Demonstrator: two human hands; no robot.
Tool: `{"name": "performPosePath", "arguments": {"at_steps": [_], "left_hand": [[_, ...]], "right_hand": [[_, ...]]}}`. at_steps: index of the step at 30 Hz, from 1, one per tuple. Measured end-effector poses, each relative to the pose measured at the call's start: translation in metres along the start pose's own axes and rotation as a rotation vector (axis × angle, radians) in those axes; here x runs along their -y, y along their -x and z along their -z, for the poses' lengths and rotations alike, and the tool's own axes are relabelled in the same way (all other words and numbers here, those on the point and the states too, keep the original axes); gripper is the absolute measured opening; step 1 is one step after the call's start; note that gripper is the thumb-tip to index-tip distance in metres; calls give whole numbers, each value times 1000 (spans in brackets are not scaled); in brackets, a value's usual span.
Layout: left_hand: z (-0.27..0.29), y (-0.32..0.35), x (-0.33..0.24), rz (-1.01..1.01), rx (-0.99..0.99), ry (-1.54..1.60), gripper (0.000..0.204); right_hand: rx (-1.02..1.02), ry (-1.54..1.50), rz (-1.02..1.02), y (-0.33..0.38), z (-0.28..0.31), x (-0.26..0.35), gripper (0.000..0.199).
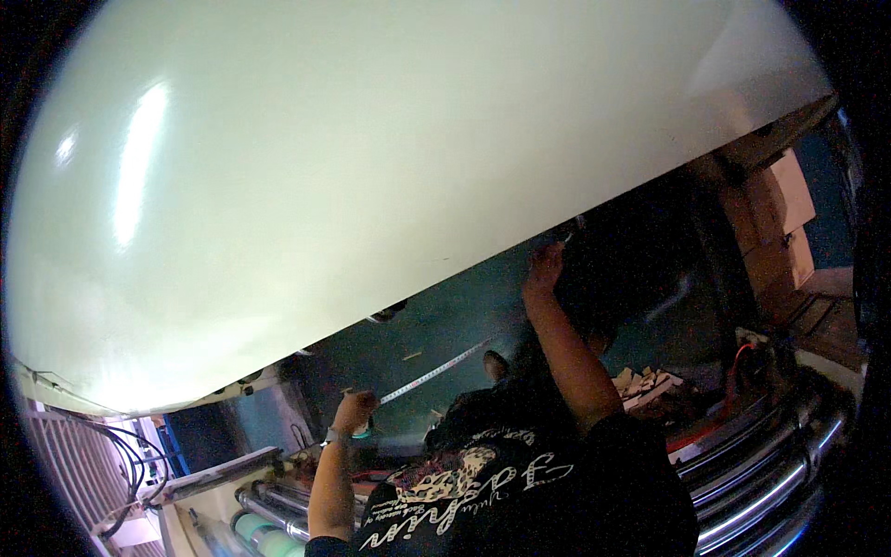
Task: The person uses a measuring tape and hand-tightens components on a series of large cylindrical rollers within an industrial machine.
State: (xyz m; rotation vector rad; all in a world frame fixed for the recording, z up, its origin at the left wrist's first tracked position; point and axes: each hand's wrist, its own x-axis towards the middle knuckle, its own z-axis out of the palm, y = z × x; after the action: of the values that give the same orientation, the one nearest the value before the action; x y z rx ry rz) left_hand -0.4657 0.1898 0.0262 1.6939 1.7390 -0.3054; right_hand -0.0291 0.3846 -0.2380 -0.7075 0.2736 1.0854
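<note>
My left hand (353, 411) is closed beside the near end of a tape measure (430, 376). Its white marked blade stretches out to the right and away over the dark floor; a bit of green shows just under the hand. My right hand (545, 266) is raised close to the lower edge of a large, glossy pale sheet (325, 176). Shadow hides its fingers, and I cannot tell whether it touches the edge. The sheet fills the upper part of the view and slants up to the right.
Shiny metal rollers (756, 497) lie at the lower right, with more rollers (278, 509) at the lower left. Scraps (647, 388) are heaped beside my right arm. Cardboard (789, 200) stands at the far right. Black cables (130, 455) hang at the left.
</note>
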Motion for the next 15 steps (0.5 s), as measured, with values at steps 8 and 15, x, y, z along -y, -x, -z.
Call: {"name": "performPosePath", "arguments": {"at_steps": [8, 15], "left_hand": [[-16, 12, -7, 70, 49, 61, 23], [30, 7, -59, -262, -96, -359, 18]], "right_hand": [[-144, 248, -91, 73, -88, 58, 49], [-31, -48, -327, 6, 6, 68, 42]]}}
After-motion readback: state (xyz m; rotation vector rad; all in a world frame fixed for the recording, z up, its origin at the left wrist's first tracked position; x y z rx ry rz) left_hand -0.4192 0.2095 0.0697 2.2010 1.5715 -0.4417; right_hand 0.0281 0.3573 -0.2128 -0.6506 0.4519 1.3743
